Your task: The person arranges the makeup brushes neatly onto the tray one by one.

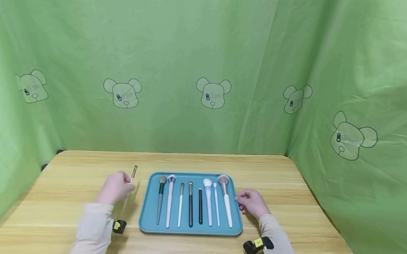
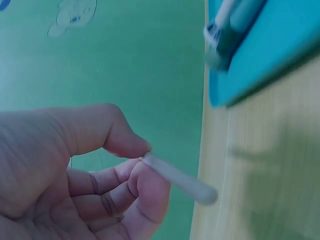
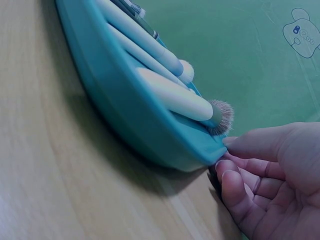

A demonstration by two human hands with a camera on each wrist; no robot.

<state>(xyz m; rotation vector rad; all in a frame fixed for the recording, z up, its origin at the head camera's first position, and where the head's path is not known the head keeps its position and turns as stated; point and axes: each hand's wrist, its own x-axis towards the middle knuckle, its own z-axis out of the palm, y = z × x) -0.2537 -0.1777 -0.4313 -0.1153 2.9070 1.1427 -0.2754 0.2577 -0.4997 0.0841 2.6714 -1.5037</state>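
My left hand (image 1: 116,187) is raised over the table to the left of the tray, pinching a slim makeup brush (image 1: 134,172) between thumb and fingertips. Its small brown head points up and away in the head view. In the left wrist view the pale handle end (image 2: 187,185) sticks out past the fingers. On the blue tray (image 1: 190,232) lie several makeup brushes side by side, heads toward the back. At the tray's right edge, my right hand (image 1: 253,204) grips the rim, thumb on top and fingers curled below. A large fluffy brush (image 3: 175,95) lies closest to it.
The light wooden table (image 1: 79,179) carries the tray near its middle. Green curtains (image 1: 165,130) with bear prints stand behind it and along the sides. Each sleeved wrist wears a small black camera, one (image 1: 119,226) on the left and another (image 1: 258,246) on the right.
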